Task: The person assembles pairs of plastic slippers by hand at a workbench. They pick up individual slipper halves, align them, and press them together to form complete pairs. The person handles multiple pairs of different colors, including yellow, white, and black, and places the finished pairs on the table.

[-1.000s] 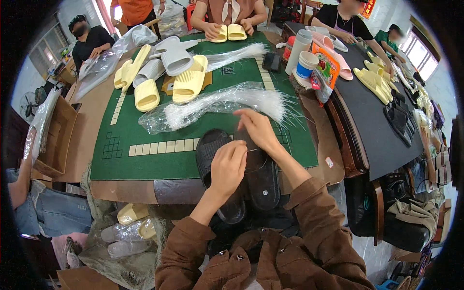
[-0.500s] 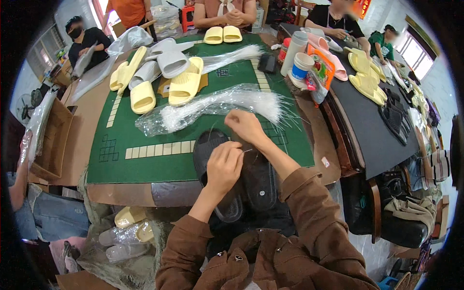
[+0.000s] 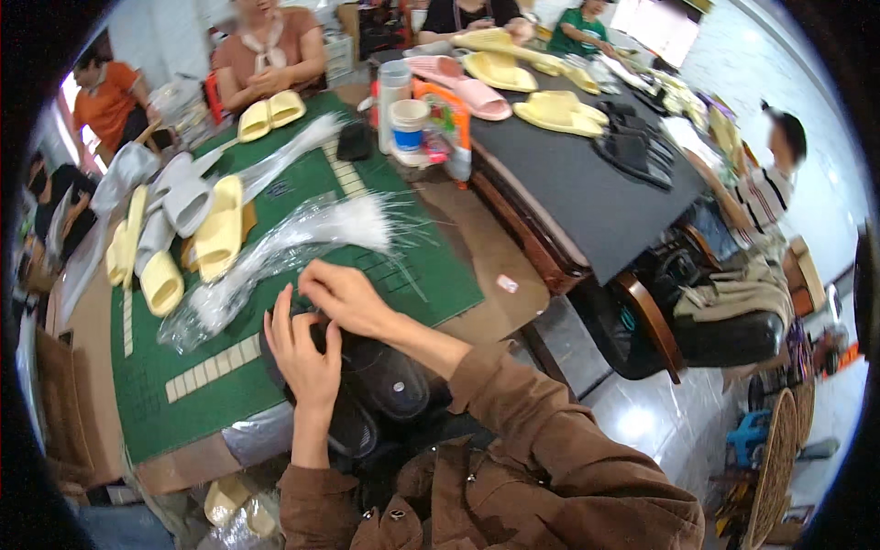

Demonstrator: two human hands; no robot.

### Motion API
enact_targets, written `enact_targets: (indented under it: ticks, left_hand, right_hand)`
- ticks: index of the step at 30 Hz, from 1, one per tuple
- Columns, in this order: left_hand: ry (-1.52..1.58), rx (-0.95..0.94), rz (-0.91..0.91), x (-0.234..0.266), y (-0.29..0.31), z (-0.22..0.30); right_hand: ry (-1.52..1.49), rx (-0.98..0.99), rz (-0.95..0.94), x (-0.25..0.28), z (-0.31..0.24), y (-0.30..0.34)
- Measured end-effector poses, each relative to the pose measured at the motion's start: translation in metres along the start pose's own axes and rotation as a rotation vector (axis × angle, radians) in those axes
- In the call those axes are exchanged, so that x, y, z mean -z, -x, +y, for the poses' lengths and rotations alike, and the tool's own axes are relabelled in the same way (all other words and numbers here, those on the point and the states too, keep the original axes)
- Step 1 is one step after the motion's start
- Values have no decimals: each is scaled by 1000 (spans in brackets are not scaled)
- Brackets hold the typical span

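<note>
A pair of black slippers sits at the table's near edge in front of me, the right-hand slipper [image 3: 396, 380] showing a small pale round spot. The left-hand slipper [image 3: 354, 429] is partly covered by my left hand [image 3: 307, 353], whose fingers are raised and apart with the thumb bent over the slipper. Just beyond it, my right hand [image 3: 344, 298] has curled fingers at the slippers' far end; whatever is in them is hidden. A bundle of thin clear-white strands [image 3: 344, 229] in clear plastic lies beyond both hands.
Yellow slippers [image 3: 220, 229] and grey slippers [image 3: 186, 197] lie on the green mat [image 3: 275, 316]. A white cup [image 3: 409, 124] and bottle stand at its far right. A black-topped table [image 3: 550, 197] with more footwear adjoins on the right, beside a chair [image 3: 646, 325]. Several people sit around.
The view has swung right, shifting the table leftward. My left fingers have gone from a pinch on a thin strand to spread, and my hands are closer together.
</note>
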State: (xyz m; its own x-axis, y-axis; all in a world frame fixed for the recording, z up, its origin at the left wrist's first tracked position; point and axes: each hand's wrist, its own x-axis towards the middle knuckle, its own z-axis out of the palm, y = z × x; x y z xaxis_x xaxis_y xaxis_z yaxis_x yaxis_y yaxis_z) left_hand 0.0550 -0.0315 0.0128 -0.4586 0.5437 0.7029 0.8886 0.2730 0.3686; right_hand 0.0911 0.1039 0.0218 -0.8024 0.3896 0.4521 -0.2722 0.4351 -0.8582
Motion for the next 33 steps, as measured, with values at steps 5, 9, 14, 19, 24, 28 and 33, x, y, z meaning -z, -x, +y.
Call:
enact_targets:
  ticks: [5,9,14,19,24,28,33]
  left_hand:
    - [34,-31,-138,-5,3,6]
    - [-121,-96,-153,-2,5,7]
    - [138,-119,-130,1,9,18]
    - [-309,-130,-244,-11,7,36]
    - [-365,-161,-262,-3,11,13]
    - [-479,-122,-313,41,12,-39]
    - [-714,-118,-395,129,38,-169]
  right_hand:
    - [93,52,157,21,2,8]
    - [-59,-137,225,75,-7,23]
    - [290,-41,397,191,-34,59]
    - [552,-223,679,323,-37,97]
    - [625,-350,713,411,-10,98]
    - [590,-392,622,454,24,61]
    - [812,-431,650,485,68,4]
